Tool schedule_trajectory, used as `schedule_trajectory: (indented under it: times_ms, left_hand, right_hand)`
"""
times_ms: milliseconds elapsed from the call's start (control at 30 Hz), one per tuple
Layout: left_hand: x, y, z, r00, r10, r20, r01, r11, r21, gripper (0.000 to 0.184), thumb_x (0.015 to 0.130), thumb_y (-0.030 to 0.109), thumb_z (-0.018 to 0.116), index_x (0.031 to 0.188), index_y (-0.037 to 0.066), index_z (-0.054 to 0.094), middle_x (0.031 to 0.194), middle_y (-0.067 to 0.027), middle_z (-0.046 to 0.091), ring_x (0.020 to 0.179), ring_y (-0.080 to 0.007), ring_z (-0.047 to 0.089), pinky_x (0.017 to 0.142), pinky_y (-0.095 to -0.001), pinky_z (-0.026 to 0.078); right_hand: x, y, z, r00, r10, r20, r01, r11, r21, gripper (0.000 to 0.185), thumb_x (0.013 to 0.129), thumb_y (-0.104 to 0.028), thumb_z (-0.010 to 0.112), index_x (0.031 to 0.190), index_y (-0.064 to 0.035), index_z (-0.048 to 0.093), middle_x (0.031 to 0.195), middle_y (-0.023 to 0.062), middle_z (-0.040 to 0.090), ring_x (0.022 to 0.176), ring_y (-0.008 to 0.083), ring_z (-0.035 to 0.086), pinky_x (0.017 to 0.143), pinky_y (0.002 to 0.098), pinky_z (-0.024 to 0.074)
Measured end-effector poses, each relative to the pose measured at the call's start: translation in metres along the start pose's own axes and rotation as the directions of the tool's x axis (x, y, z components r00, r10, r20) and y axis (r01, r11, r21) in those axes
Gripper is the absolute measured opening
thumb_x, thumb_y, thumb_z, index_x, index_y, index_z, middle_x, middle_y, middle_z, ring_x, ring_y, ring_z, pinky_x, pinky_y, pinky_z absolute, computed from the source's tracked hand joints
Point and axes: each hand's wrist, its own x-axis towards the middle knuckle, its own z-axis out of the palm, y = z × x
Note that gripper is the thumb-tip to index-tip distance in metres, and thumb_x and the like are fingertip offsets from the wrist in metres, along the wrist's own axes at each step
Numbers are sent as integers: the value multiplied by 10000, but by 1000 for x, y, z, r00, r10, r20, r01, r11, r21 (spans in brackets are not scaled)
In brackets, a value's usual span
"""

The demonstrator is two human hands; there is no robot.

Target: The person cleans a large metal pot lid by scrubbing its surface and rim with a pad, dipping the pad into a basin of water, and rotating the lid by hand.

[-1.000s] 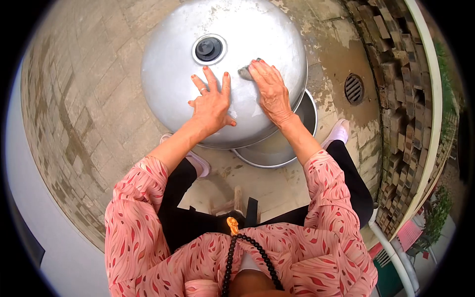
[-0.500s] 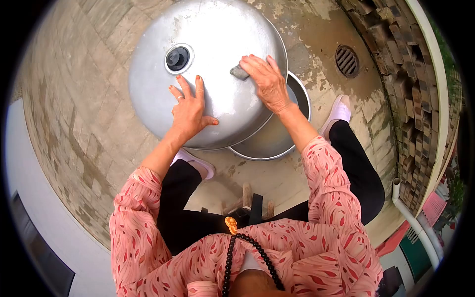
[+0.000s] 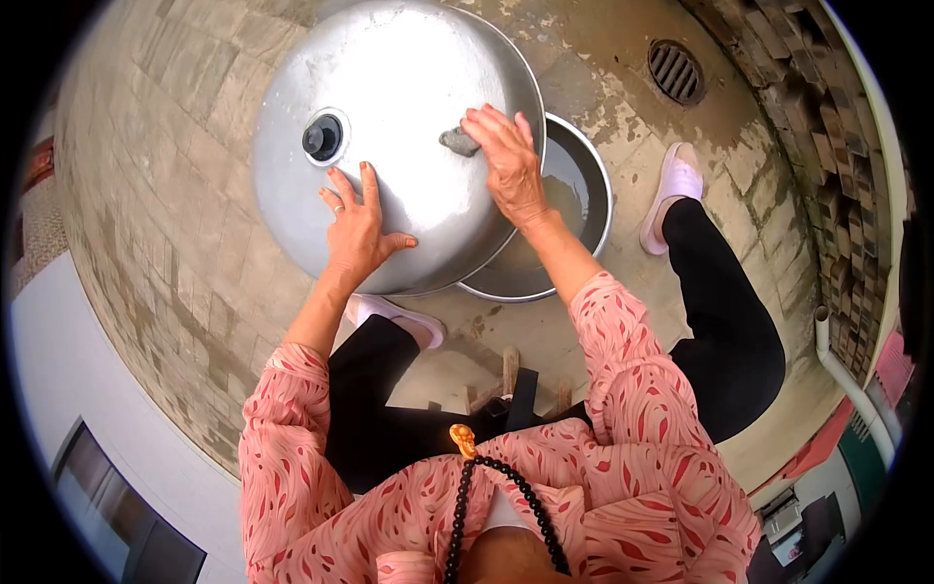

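Filling the upper left of the frame, the silver lid [image 3: 389, 219] shows its domed side, its black knob [image 3: 322, 137] left of its middle. On its right half lies the grey pad [image 3: 459, 142], under the right hand [image 3: 516, 175]. That hand's fingers are bent and close together over the pad, holding it to the metal, with the outermost finger a little apart; the thumb is hidden. The left hand [image 3: 360, 234] is laid on the lower part of the lid, fingers spread and thumb out to the side, below the knob and holding nothing.

Beyond the lid's lower right edge, the basin [image 3: 603, 209] sits partly covered by it, with cloudy liquid inside. Both are over the paved floor [image 3: 185, 195]. At the upper right of the frame is a round drain [image 3: 676, 72] in a damp patch, and farther right a stack of bricks [image 3: 837, 195]. Pink slippers show on the person's feet, one [image 3: 678, 185] right of the basin, the other [image 3: 399, 316] just below the lid. A pale pipe [image 3: 856, 394] bends at the lower right.
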Motion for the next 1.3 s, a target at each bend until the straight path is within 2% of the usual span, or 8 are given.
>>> schedule_trajectory:
  times_ms: [200, 333, 600, 700, 800, 933, 1133, 1300]
  left_hand:
    - [3, -1, 0, 1000, 9, -17, -9, 1000, 1, 1358, 504, 437, 907, 1518, 58, 87, 1451, -463, 51, 1265, -690, 228, 845, -574, 521]
    - [2, -7, 6, 999, 29, -33, -29, 1000, 8, 1360, 517, 431, 910, 1518, 45, 74, 1450, -467, 22, 1265, -699, 212, 816, -575, 531]
    - [0, -8, 7, 998, 54, -32, -52, 998, 38, 1350, 525, 454, 898, 1517, 39, 82, 1450, -466, 28, 1270, -694, 210, 802, -559, 540]
    - [1, -6, 7, 998, 46, -37, -45, 999, 17, 1341, 530, 479, 885, 1518, 46, 88, 1451, -464, 50, 1273, -687, 218, 829, -562, 525]
    - [-1, -4, 3, 998, 42, -41, -42, 999, 5, 1343, 522, 494, 878, 1518, 56, 90, 1452, -460, 85, 1279, -675, 231, 884, -576, 496]
    - [-4, -6, 4, 1000, 25, -18, -25, 999, -20, 1340, 521, 461, 889, 1522, 73, 86, 1460, -454, 65, 1279, -673, 234, 873, -576, 503]
    - [-2, -1, 3, 999, 18, -32, -19, 999, -30, 1348, 508, 419, 908, 1521, 71, 90, 1459, -457, 45, 1272, -687, 223, 839, -572, 522]
    - [-3, -3, 3, 999, 32, -30, -33, 999, -36, 1340, 499, 397, 921, 1516, 54, 117, 1450, -469, 25, 1259, -703, 220, 799, -574, 542]
  right_hand:
    - [48, 49, 18, 934, 260, -244, -230, 963, 143, 363, 863, 89, 484, 1194, -17, 590, 1228, 179, 615, 1121, 355, 598, 965, 370, 478]
    - [-48, 14, -2, 887, 418, -193, -371, 898, 238, 452, 858, 72, 537, 1298, -32, 559, 1348, 127, 565, 1198, 318, 563, 1015, 368, 453]
    - [18, 67, 0, 861, 447, -242, -436, 895, 100, 182, 791, 10, 641, 964, -29, 685, 1037, 112, 658, 978, 300, 593, 857, 390, 466]
    - [39, -3, -5, 974, 162, -160, -130, 973, 191, 133, 778, 5, 642, 899, -34, 680, 929, 97, 596, 900, 294, 576, 777, 381, 498]
    - [35, -8, 22, 995, -90, -42, 90, 996, 10, 112, 768, 6, 647, 860, -46, 682, 908, 88, 587, 872, 275, 568, 761, 383, 508]
    - [87, 22, 18, 958, 18, -287, -62, 987, -146, 118, 752, 19, 649, 853, -35, 678, 880, 96, 582, 863, 307, 557, 745, 404, 484]
    - [7, -30, 6, 998, -67, -12, 67, 998, -2, 131, 766, 22, 638, 872, -52, 662, 897, 73, 596, 842, 285, 572, 731, 381, 507]
    - [76, 37, 4, 977, -5, -214, -50, 966, -253, 143, 751, 37, 636, 862, -49, 661, 890, 85, 615, 853, 296, 574, 742, 389, 501]
